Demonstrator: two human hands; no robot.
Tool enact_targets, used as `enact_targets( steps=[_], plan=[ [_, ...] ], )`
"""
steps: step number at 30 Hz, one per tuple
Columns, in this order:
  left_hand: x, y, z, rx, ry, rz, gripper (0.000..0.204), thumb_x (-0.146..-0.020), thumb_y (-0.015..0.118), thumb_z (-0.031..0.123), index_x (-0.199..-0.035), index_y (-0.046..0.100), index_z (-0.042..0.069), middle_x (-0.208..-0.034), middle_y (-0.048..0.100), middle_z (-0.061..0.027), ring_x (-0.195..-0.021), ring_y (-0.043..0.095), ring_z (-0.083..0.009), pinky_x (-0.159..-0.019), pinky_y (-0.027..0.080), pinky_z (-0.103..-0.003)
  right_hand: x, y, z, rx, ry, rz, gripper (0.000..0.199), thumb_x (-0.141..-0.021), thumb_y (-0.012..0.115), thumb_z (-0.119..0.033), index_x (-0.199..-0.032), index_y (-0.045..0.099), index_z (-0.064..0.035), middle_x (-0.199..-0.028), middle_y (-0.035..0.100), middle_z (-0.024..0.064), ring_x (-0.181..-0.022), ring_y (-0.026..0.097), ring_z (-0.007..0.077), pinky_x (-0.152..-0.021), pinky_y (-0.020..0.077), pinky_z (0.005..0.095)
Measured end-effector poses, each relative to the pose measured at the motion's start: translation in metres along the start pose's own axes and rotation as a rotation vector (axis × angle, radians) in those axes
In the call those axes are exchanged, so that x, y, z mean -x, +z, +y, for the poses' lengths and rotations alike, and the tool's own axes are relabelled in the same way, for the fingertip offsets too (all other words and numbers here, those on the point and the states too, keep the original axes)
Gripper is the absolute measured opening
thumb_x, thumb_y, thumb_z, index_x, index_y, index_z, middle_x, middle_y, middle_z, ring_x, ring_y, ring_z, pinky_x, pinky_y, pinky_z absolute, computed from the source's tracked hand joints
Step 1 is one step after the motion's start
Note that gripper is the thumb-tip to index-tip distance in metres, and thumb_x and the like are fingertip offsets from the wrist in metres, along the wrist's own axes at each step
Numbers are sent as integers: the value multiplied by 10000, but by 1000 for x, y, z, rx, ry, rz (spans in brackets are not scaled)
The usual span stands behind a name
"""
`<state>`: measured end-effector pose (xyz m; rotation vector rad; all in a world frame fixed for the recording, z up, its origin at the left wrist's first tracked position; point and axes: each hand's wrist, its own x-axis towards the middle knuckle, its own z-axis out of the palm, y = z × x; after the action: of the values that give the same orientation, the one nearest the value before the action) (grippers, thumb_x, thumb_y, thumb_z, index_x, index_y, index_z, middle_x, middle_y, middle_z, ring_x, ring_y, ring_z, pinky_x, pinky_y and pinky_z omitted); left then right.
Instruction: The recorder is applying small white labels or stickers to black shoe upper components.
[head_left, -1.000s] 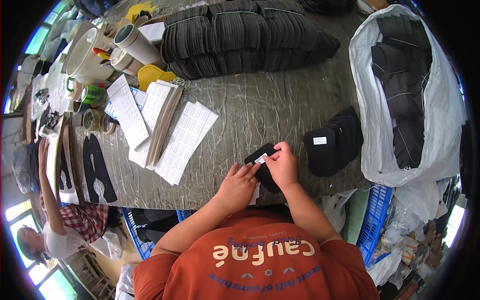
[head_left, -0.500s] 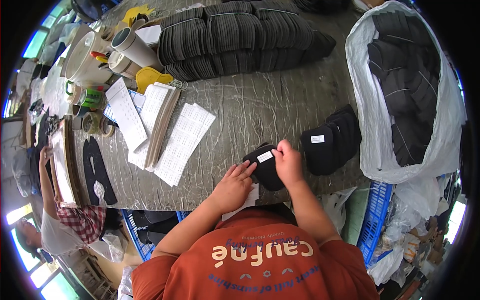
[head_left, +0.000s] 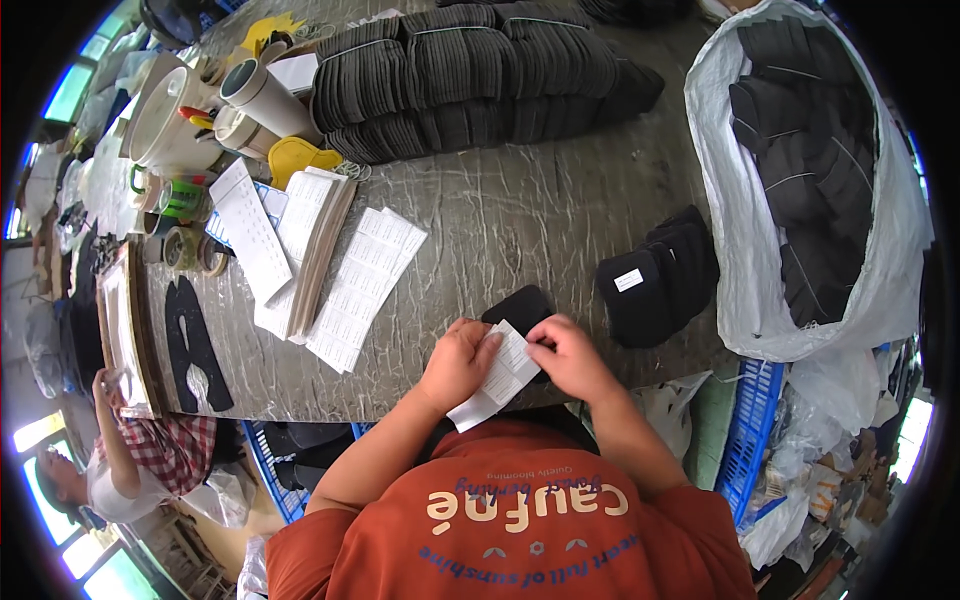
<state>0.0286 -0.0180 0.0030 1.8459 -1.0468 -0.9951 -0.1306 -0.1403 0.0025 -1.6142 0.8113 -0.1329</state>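
At the right of the frame, an open white sack (head_left: 705, 150) is filled with tied bundles of black pieces (head_left: 800, 190); at lower left, a blue crate (head_left: 262, 455) holds dark material (head_left: 315, 440). A white bucket (head_left: 180, 148) stands at upper left — its contents cannot be made out. On the wrinkled grey table (head_left: 480, 230), low centre, the left hand (head_left: 455, 362) grips a white label sheet (head_left: 508, 370) over a black pad (head_left: 522, 303); the right hand (head_left: 572, 360) has its fingertips at the sheet's right edge — whether pinching it, I cannot tell. Another person (head_left: 180, 450) is at lower left, near bright windows (head_left: 115, 575).
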Motion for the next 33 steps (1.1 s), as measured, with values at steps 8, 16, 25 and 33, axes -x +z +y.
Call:
enact_targets(
  steps=[8, 16, 25, 33],
  plan=[
    [7, -4, -1, -458, 275, -80, 154, -823, 628, 130, -844, 608, -21, -1010, 637, -185, -1013, 580, -362, -876, 462, -444, -22, 14, 17, -82, -39, 271, 58, -853, 636, -44, -837, 611, 5, -671, 624, 57, -615, 557, 84, -586, 458, 266],
    [11, 7, -10, -607, 366, -217, 207, -856, 582, 139, -934, 585, -53, -1244, 574, -205, -1233, 490, -348, -1044, 383, -423, -30, 25, 33, -13, -50, 323, 62, -839, 652, -47, -811, 632, 5, -660, 630, 65, -594, 559, 84, -564, 455, 265],
    [11, 7, -10, -627, 367, -238, 205, -863, 564, 145, -935, 596, -43, -1282, 550, -202, -1237, 483, -343, -1056, 363, -438, -34, 28, 36, 91, -31, 355, 84, -818, 672, -92, -801, 648, -13, -688, 649, 122, -584, 620, 200, -563, 474, 313],
    [8, 7, -1, -785, 325, -340, 234, -863, 529, 171, -983, 642, 5, -1407, 467, -119, -1269, 435, -280, -1076, 306, -505, -35, 28, 30, 223, 49, 426, 261, -771, 716, -127, -988, 608, -30, -711, 665, 113, -645, 656, 267, -604, 504, 373]
  ],
)
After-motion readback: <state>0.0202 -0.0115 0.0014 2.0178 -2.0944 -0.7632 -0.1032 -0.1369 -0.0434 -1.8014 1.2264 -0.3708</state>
